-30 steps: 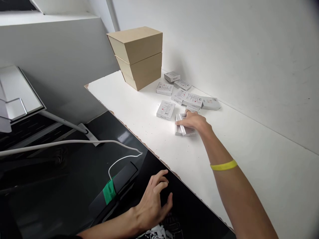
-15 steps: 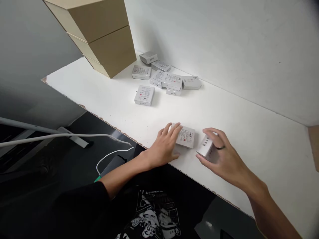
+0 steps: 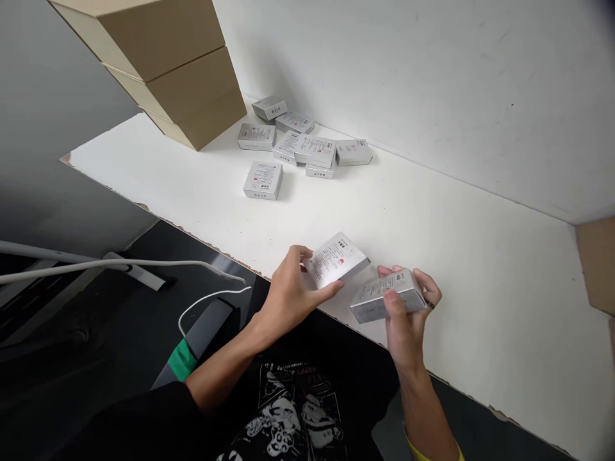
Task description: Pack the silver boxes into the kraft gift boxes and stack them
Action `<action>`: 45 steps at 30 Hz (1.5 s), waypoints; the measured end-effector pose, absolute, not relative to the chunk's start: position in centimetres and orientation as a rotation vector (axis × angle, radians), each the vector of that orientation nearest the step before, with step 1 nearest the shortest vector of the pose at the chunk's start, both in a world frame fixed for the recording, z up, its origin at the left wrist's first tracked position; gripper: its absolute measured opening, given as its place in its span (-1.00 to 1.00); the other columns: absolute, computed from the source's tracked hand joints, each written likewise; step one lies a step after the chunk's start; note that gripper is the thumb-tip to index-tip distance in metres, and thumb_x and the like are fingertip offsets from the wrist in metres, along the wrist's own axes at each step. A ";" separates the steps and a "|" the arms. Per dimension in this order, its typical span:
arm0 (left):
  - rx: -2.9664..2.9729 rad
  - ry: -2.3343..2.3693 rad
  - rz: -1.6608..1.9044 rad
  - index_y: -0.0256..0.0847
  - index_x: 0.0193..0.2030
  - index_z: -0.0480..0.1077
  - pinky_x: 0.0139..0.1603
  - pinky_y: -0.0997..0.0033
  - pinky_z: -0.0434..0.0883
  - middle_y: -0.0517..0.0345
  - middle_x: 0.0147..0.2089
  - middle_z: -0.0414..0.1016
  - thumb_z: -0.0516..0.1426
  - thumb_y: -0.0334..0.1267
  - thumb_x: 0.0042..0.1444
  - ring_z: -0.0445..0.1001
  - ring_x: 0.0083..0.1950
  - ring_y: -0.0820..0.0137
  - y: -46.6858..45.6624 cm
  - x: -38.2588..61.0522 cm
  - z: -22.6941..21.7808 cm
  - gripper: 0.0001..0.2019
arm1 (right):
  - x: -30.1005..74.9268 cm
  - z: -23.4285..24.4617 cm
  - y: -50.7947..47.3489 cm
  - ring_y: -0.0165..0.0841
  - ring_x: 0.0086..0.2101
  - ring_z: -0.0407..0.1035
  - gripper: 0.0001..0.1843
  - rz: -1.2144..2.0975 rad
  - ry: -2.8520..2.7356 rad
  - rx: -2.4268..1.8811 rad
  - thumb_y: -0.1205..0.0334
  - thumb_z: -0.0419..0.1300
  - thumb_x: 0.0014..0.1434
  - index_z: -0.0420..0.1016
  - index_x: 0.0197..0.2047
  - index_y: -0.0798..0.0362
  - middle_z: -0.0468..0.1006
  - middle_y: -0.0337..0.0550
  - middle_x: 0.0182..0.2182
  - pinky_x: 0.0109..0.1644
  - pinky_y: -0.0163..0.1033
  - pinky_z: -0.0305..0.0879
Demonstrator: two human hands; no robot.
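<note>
Over the front part of the white table, my left hand (image 3: 298, 282) grips a small silver-white carton (image 3: 335, 259) by its left end, its printed face with a red mark turned up. The carton is tilted, its right end raised. To the right, my right hand (image 3: 408, 314) is closed round a second silver-white carton (image 3: 382, 294), thumb on the near edge and fingers behind. Both cartons look closed, and their near ends lie close together. A ring shows on one right finger.
Several similar cartons (image 3: 314, 151) lie loosely grouped near the wall, with one carton (image 3: 263, 180) nearer me. Brown boxes (image 3: 187, 70) are stacked at back left. Another brown box (image 3: 598, 262) stands at far right. The table's chipped front edge (image 3: 192, 234) runs diagonally; white cables (image 3: 120, 262) hang beyond it.
My left hand has lifted its carton off the table and tilted it. My right hand has turned over, bringing its carton's printed face up and nearer me. The view has shifted slightly.
</note>
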State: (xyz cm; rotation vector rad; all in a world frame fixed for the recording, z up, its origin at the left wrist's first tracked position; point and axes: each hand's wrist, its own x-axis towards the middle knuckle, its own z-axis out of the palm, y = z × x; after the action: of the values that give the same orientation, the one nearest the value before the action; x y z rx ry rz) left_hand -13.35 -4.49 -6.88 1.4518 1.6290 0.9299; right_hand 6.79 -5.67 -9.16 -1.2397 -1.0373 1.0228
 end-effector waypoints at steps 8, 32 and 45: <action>1.083 0.955 0.893 -0.09 0.02 0.18 0.11 0.13 0.36 0.03 0.11 0.37 0.38 0.01 0.11 0.38 0.12 0.21 -4.9 -12.6 -4.7 -0.46 | 5.1 -8.9 -5.9 -0.10 0.19 0.39 -0.41 1.121 -0.897 -0.983 -0.07 0.29 0.19 0.16 0.20 -0.22 0.38 -0.02 0.24 0.20 0.25 0.43; 1.933 0.575 0.655 0.02 0.40 0.17 0.32 -0.02 0.40 -0.16 0.35 0.26 0.35 -0.08 0.18 0.34 0.36 -0.02 -0.9 -13.2 -8.4 -0.29 | 9.1 -8.9 -5.6 -0.02 0.48 -0.03 -0.19 1.005 -1.940 -0.909 0.26 0.39 0.23 0.17 0.39 -0.48 0.01 -0.20 0.49 0.38 0.37 0.28; 2.274 1.853 0.171 -0.26 0.37 0.29 -0.08 0.02 0.44 -0.31 0.11 0.31 0.24 -0.28 0.22 0.45 0.00 -0.08 8.2 -13.0 0.6 -0.42 | 7.8 -9.0 -7.6 -0.05 0.33 0.29 -0.47 1.070 -1.467 -1.071 0.16 0.12 0.44 0.23 0.42 -0.26 0.25 0.00 0.40 0.38 0.32 0.27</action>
State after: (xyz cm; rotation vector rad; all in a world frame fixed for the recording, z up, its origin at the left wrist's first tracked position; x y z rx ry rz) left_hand -12.95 8.20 0.57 2.2738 1.8529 0.1712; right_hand 7.80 -7.57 -9.05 -1.0714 -1.4672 1.0702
